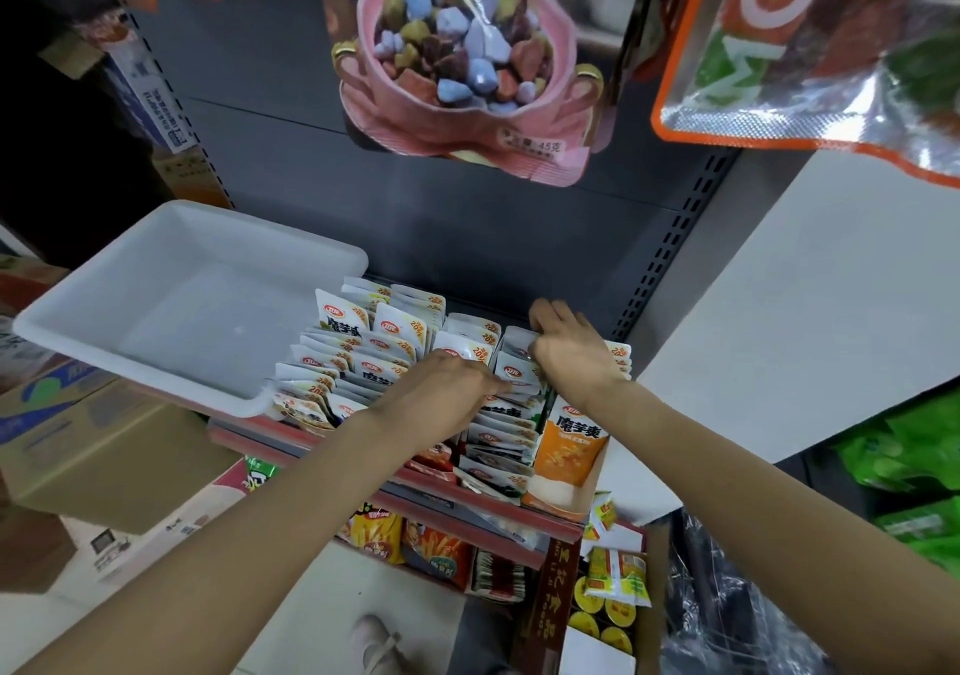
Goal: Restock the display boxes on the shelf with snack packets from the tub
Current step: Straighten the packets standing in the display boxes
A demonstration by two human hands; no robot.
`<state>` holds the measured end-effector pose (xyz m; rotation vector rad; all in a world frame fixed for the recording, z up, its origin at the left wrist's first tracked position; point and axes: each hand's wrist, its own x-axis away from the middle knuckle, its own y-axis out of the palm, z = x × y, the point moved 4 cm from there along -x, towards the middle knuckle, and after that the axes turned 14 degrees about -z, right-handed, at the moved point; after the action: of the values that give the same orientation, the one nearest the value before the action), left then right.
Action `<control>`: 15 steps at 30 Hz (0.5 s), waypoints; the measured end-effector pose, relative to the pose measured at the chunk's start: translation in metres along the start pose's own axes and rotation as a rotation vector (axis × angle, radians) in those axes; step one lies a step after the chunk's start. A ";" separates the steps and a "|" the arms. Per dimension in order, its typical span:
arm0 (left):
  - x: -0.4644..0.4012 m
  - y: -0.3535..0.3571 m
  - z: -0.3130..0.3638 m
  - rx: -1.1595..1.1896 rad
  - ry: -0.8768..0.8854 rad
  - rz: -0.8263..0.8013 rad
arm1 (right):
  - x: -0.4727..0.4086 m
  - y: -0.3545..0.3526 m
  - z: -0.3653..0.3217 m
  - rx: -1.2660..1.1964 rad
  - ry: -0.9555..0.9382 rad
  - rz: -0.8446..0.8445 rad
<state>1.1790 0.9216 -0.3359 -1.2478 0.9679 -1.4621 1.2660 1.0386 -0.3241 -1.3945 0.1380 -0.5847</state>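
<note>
Both hands are buried among white snack packets [395, 347] in the shelf's display boxes: left hand [441, 388] fingers pressed flat, right hand [569, 344] pinching packets. Beside them, the white plastic tub [171, 300] is seen.

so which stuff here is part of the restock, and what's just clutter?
Job:
white tub, looks empty
snack packets in the display boxes
orange display box
left hand, right hand, both on packets

Clutter:
pink candy bag
cardboard box
fries packets below
</note>
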 end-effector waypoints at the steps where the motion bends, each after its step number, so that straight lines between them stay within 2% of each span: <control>1: 0.000 0.000 -0.001 -0.001 -0.006 0.001 | 0.001 -0.002 0.000 0.007 -0.003 0.030; 6: 0.001 0.001 0.000 -0.003 -0.018 0.003 | 0.002 0.009 0.002 -0.046 -0.067 -0.138; 15: 0.000 0.001 -0.001 0.019 -0.016 -0.002 | -0.012 0.015 0.007 -0.278 0.005 -0.240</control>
<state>1.1785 0.9215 -0.3370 -1.2458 0.9398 -1.4576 1.2633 1.0511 -0.3397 -1.6934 0.0571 -0.7900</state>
